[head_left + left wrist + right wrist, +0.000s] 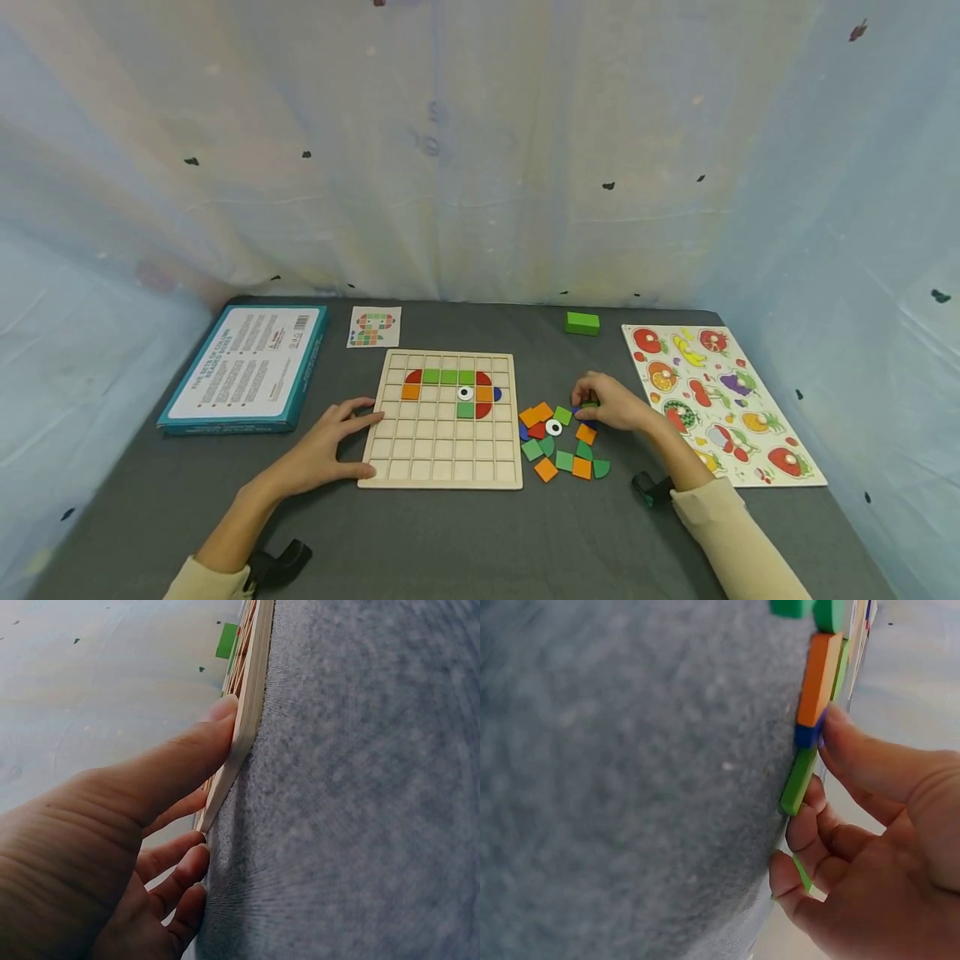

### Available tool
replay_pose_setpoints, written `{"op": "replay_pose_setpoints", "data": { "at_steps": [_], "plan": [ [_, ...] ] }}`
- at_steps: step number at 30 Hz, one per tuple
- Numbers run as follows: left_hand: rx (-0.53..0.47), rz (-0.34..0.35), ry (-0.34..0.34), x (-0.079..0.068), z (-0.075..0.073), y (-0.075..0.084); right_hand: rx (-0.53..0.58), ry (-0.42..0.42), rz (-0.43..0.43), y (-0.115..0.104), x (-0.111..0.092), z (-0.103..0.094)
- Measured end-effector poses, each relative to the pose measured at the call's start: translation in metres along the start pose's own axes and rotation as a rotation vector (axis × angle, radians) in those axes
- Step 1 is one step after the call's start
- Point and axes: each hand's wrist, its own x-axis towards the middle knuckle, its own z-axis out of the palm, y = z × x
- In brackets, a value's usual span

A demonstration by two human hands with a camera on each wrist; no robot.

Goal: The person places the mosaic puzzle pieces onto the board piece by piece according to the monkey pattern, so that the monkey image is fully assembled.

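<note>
A wooden grid board [420, 454] lies in the middle, with red, green, orange and blue pieces and a white-and-black eye piece set in its upper cells. My left hand [330, 446] rests at the board's left edge, thumb and fingertips against the rim, fingers spread. In the left wrist view the thumb lies along the wooden edge. To the right of the board, my right hand [611, 404] is at the loose pieces. Its thumb and index finger pinch a small blue piece [807, 736], beside an orange square [820, 679] and a green piece [799, 782]. The index fingertip is partly hidden.
Loose pieces, among them an eye piece [553, 427], lie right of the board. A picture card [375, 342] and a teal-edged box [243, 367] are at the left. A green block [582, 323] stands behind; a fruit puzzle board [720, 392] lies right.
</note>
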Motion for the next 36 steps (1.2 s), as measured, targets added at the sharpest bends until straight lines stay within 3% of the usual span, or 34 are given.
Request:
{"op": "replay_pose_setpoints", "data": {
  "at_steps": [6, 10, 12, 15, 20, 25, 30, 36],
  "plan": [
    [0.002, -0.004, 0.001, -0.001, -0.001, 0.000, -0.005, 0.070, 0.016, -0.006, 0.006, 0.002],
    [0.003, -0.007, 0.003, -0.001, -0.001, -0.001, 0.095, 0.137, -0.016, -0.020, 0.027, 0.005],
    [0.003, -0.008, 0.003, -0.001, -0.002, -0.002, 0.140, 0.113, -0.056, -0.031, 0.044, 0.007],
    [0.003, -0.008, 0.003, -0.001, -0.002, -0.003, 0.201, 0.011, -0.118, -0.050, 0.073, 0.014],
    [-0.012, -0.005, 0.008, -0.001, -0.002, -0.003, 0.181, -0.142, -0.212, -0.092, 0.128, 0.032],
    [-0.020, -0.004, -0.002, 0.000, 0.000, -0.003, 0.169, -0.222, -0.253, -0.129, 0.173, 0.056],
    [-0.021, 0.005, 0.001, 0.000, 0.001, -0.003, 0.099, -0.223, -0.238, -0.154, 0.201, 0.081],
    [-0.020, 0.021, 0.005, 0.000, 0.001, -0.003, -0.045, -0.222, -0.178, -0.171, 0.213, 0.098]
  ]
}}
